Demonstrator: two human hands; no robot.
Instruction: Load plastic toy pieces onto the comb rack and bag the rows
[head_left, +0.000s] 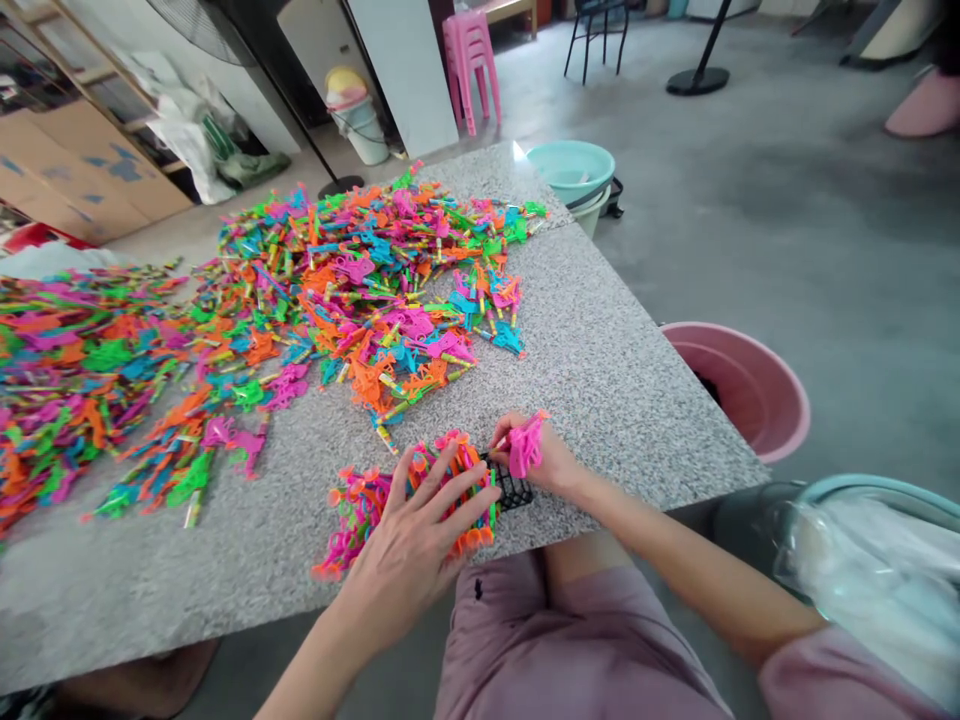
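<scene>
My left hand (424, 525) lies with fingers spread over a tight row of bright plastic toy guns (360, 500) in pink, orange, green and blue. Just to the right, my right hand (551, 460) pinches a pink toy gun (527, 445), its fingers partly hidden behind the toy. Under that toy, the bare end of a black grid rack (516, 492) shows, close against the packed row. What lies under my left palm is hidden. Farther up the table spreads a large heap of loose toy guns (375, 250), some with yellowish tubes.
The speckled stone table (600, 350) ends at a right edge and near corner. Beside it stand a turquoise basin (574, 165), a pink tub (780, 400) and a bucket with clear plastic bags (885, 570). Pink stools (472, 60) stand behind. Another person's leg shows at lower left.
</scene>
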